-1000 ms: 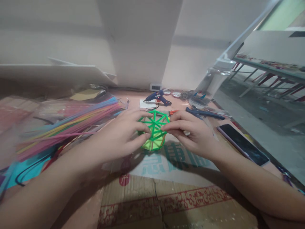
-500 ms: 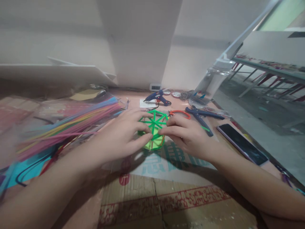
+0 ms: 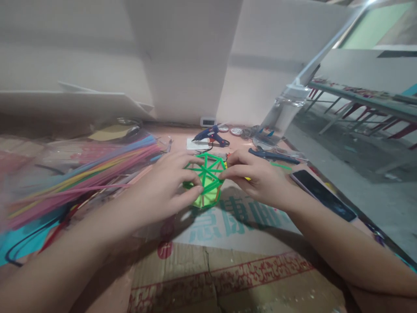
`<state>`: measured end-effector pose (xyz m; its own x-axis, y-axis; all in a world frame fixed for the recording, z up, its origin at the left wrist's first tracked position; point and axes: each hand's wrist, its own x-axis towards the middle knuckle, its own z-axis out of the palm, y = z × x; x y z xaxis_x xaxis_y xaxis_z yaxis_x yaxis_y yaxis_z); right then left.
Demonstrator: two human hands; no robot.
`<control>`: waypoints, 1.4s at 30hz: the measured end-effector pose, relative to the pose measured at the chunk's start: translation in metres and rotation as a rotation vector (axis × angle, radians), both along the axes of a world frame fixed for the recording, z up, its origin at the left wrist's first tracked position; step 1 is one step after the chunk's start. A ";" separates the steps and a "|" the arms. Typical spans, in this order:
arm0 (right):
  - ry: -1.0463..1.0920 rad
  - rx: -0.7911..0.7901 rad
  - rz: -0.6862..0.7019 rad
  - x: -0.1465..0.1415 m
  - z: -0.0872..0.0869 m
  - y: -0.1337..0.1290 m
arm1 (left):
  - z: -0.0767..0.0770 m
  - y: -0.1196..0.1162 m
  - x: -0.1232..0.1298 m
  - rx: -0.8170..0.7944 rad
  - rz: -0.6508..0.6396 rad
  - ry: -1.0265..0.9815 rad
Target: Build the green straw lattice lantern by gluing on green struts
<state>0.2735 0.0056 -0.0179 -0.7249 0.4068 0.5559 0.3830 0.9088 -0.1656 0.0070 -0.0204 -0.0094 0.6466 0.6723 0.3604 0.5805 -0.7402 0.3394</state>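
Observation:
A small green frame (image 3: 205,170), with spokes meeting at a hub on top and a lighter green base beneath, sits in the middle over a printed sheet (image 3: 241,217). My left hand (image 3: 176,178) grips its left side, thumb at the front edge and fingers curled round the side and back. From the right, my right hand (image 3: 252,176) pinches the frame's right edge between thumb and fingertips. Just behind lies a blue glue gun (image 3: 210,134) by a white card (image 3: 192,144).
Bundled coloured pipe cleaners (image 3: 97,174) lie at left. A clear plastic bottle (image 3: 280,117), blue-handled pliers (image 3: 273,155) and a phone (image 3: 322,194) are at right. Cardboard (image 3: 182,278) covers the front. A small white display (image 3: 207,122) stands against the wall.
The view has shifted slightly, so most things sit a little further left. My right hand's fingers have moved slightly along the frame's right edge; the left hand keeps its grip.

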 end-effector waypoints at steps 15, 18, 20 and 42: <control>-0.055 0.095 -0.028 -0.002 0.002 -0.004 | 0.005 0.005 -0.008 0.105 0.010 0.035; -0.061 0.102 -0.037 -0.002 0.002 -0.005 | 0.005 0.003 -0.006 0.116 0.042 0.004; -0.063 0.111 -0.041 -0.003 0.002 -0.005 | 0.004 0.003 -0.005 0.090 0.035 -0.022; -0.102 0.157 -0.064 -0.007 0.007 -0.005 | 0.000 0.000 0.000 0.027 0.024 -0.037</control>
<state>0.2665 0.0004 -0.0113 -0.7563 0.3677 0.5412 0.4480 0.8938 0.0188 0.0069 -0.0202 -0.0093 0.6163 0.6773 0.4017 0.5855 -0.7353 0.3413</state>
